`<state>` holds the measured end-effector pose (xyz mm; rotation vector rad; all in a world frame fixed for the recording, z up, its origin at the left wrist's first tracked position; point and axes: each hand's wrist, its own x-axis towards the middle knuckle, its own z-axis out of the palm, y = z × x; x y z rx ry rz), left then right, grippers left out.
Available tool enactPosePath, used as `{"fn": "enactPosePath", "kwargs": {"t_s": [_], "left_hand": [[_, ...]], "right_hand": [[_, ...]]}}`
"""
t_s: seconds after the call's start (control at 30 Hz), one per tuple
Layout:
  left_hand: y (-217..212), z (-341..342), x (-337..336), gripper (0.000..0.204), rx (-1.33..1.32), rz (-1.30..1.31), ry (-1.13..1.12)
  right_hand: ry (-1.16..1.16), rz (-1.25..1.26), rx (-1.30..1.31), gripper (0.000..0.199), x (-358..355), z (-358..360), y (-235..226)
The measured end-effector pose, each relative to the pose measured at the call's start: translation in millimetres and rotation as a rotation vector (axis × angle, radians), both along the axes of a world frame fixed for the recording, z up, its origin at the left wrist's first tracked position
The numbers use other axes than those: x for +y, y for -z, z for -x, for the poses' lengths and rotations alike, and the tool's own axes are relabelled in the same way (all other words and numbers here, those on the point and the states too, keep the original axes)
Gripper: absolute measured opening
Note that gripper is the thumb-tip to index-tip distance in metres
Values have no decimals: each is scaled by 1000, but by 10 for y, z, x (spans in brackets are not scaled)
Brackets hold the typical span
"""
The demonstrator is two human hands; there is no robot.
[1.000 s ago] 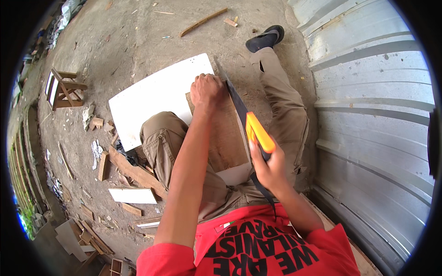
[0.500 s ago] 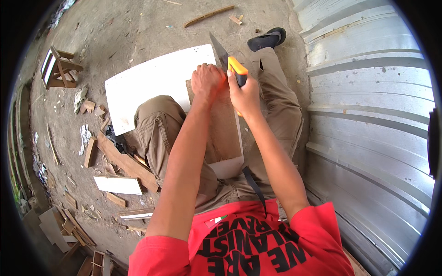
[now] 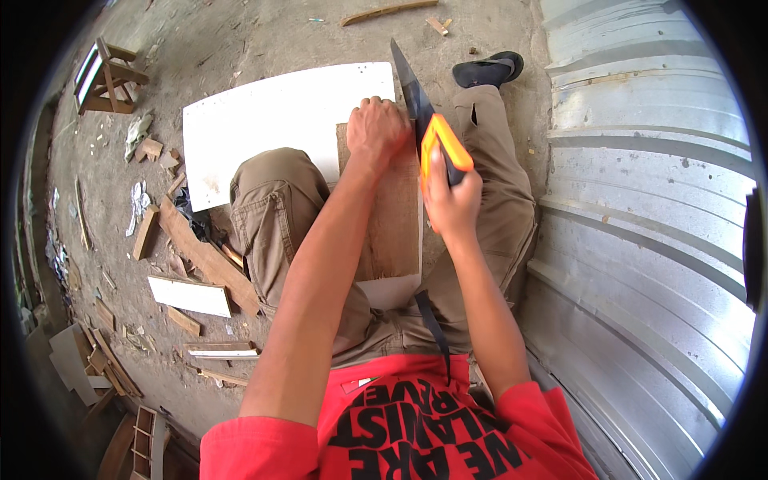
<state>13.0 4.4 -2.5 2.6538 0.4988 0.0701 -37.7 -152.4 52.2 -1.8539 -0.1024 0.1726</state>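
A handsaw (image 3: 415,94) with a long, tapering, smooth dark-grey metal blade and a looped orange-and-black handle slants through the upper middle of the frame, its narrow tip pointing up and slightly left. The right hand (image 3: 454,194) is closed around the handle at the saw's lower end, just right of centre. The blade rises beyond this hand and passes close by the right side of the left hand (image 3: 378,130); whether its teeth touch wood cannot be told. The left hand, knuckles up and fingers curled, rests on the upper end of a flat, brown wooden board (image 3: 390,232) with streaky grain and a pale right edge; its fingertips' hold cannot be made out. This board lies between the person's legs, partly over a broad, smooth white panel (image 3: 260,120) with a gently bowed far edge and small dark specks. Rough, gritty grey concrete floor (image 3: 216,48) spreads around, strewn at left with splintered brown offcuts and a white-faced rectangular strip (image 3: 190,297). A small angular wooden stool (image 3: 110,80) stands upper left, and ribbed, shiny metal sheeting (image 3: 640,180) fills the right side.
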Motion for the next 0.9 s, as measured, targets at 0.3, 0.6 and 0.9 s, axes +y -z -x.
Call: {"fn": "enactPosePath", "kwargs": {"t_s": [0.3,0.6,0.9], "left_hand": [[4,51,33,44,88,19,-16],[39,101,12,38,60,12,-20],[-62,-11,35,37,38,50,-29]], "right_hand": [[-18,-52,145,21,-307,692,-456],[-44,30,229,20,-492,851,-727],[-26,-5,-65,28,47,160,97]]}}
